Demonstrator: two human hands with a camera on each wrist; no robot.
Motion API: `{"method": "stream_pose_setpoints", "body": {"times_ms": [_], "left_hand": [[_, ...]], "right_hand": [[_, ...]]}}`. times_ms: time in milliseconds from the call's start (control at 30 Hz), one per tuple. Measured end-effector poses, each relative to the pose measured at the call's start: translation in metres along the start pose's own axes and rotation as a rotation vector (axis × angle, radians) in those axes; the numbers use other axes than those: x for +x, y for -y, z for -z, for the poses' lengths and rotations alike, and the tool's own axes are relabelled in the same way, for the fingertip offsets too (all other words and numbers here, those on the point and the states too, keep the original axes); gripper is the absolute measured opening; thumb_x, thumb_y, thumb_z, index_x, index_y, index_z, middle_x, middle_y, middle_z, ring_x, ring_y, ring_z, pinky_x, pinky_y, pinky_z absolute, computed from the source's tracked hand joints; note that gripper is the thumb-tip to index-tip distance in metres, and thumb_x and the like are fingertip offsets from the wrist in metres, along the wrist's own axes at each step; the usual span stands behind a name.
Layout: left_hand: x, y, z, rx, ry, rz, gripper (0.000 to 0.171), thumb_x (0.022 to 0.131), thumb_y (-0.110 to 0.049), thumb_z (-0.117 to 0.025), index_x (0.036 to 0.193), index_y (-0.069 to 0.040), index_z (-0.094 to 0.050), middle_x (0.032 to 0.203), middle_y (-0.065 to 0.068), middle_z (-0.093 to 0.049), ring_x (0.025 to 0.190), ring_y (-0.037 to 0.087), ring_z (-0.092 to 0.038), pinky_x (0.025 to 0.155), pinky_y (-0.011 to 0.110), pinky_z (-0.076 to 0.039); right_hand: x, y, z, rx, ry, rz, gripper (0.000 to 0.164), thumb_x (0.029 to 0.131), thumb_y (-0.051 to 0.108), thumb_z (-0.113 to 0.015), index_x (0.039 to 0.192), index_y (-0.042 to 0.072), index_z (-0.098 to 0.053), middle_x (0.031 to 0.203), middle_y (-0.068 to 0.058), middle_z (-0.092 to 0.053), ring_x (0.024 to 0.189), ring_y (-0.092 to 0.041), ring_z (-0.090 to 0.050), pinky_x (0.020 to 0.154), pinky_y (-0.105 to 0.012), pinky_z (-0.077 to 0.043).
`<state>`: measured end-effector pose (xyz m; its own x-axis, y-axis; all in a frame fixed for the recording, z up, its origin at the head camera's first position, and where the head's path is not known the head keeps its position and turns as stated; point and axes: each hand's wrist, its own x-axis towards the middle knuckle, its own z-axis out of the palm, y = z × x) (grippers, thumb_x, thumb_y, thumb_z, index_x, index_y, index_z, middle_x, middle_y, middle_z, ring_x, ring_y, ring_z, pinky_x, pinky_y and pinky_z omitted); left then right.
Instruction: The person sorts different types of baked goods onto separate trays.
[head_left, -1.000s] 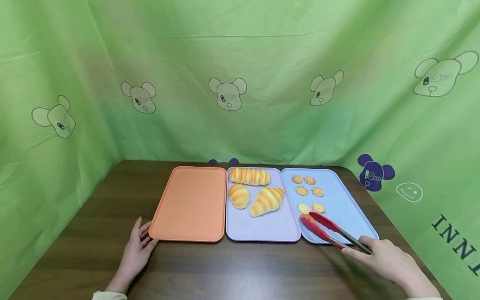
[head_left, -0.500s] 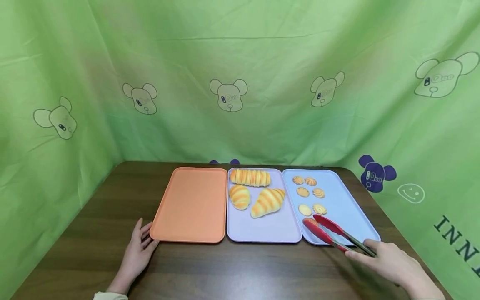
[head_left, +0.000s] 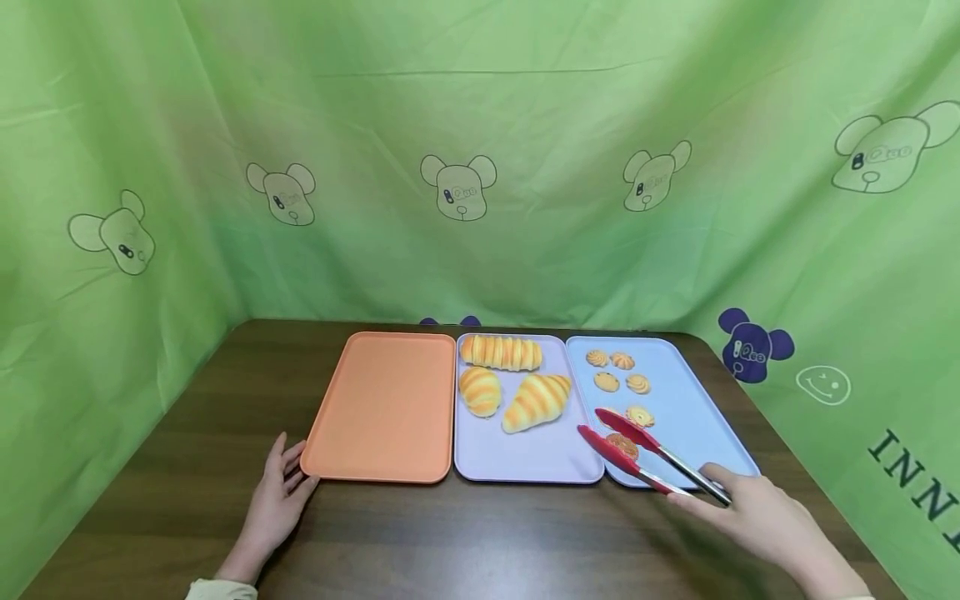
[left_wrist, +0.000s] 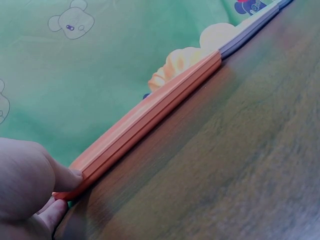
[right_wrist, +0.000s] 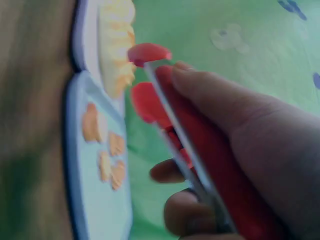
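My right hand [head_left: 772,517] holds a pair of red-tipped metal tongs [right_wrist: 175,125], their two tips spread apart with nothing gripped between them. In the head view the tongs reach over the lower left of the blue tray [head_left: 708,433], and a brown cookie [head_left: 623,447] shows between their arms. Other cookies [head_left: 606,382] lie farther back on that tray; one pale cookie is partly covered by a tong tip. At the orange tray [head_left: 386,408], my left hand [head_left: 273,508] holds the near left corner, thumb on the front side [left_wrist: 90,175] and fingers along the left edge.
Between the two outer trays lies a lilac tray [head_left: 525,462] bearing three breads, among them a croissant [head_left: 536,402]. All trays stand side by side on a dark wooden table [head_left: 420,542]. A green printed curtain [head_left: 375,250] hangs behind and at both sides.
The tongs have shifted left and away from the brown cookie, which shows more fully on the blue tray. My left hand stays at the orange tray's corner.
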<state>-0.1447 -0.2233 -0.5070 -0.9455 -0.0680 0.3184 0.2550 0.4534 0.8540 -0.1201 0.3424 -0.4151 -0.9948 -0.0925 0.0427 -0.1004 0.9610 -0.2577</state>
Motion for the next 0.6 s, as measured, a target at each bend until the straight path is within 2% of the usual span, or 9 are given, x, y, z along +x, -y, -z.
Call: {"method": "stream_pose_setpoints", "body": {"times_ms": [133, 233, 400, 600], "left_hand": [[0.0, 0.001, 0.0, 0.02, -0.013, -0.026, 0.077, 0.091, 0.017, -0.059, 0.147, 0.021, -0.007, 0.139, 0.043, -0.04, 0.126, 0.054, -0.042, 0.088, -0.001, -0.035], [0.001, 0.001, 0.001, 0.029, -0.009, -0.027, 0.077, 0.091, 0.017, -0.059, 0.147, 0.022, -0.007, 0.139, 0.043, -0.04, 0.126, 0.054, -0.043, 0.088, 0.0, -0.035], [0.001, 0.0, 0.002, 0.014, 0.015, 0.018, 0.078, 0.092, 0.015, -0.058, 0.149, 0.02, -0.004, 0.143, 0.042, -0.037, 0.13, 0.053, -0.04, 0.088, -0.002, -0.033], [0.0, -0.002, 0.003, 0.018, 0.027, 0.041, 0.079, 0.093, 0.014, -0.058, 0.149, 0.019, -0.002, 0.144, 0.041, -0.036, 0.131, 0.052, -0.039, 0.09, 0.002, -0.036]], "right_hand": [[0.001, 0.018, -0.012, 0.022, -0.067, 0.112, 0.035, 0.087, 0.05, -0.073, 0.096, 0.02, -0.059, 0.064, 0.003, -0.049, 0.059, -0.013, -0.047, 0.047, -0.033, -0.037], [0.004, 0.03, -0.023, 0.04, -0.095, 0.212, 0.033, 0.086, 0.048, -0.075, 0.095, 0.022, -0.057, 0.059, 0.011, -0.037, 0.055, -0.007, -0.037, 0.047, -0.026, -0.03], [0.012, 0.051, -0.038, 0.038, -0.104, 0.394, 0.037, 0.085, 0.051, -0.075, 0.099, 0.021, -0.058, 0.059, 0.016, -0.035, 0.054, -0.002, -0.035, 0.047, -0.023, -0.032], [0.021, 0.071, -0.053, 0.055, -0.047, 0.554, 0.038, 0.088, 0.053, -0.07, 0.104, 0.022, -0.057, 0.059, 0.02, -0.035, 0.053, 0.001, -0.034, 0.045, -0.019, -0.03]]}}
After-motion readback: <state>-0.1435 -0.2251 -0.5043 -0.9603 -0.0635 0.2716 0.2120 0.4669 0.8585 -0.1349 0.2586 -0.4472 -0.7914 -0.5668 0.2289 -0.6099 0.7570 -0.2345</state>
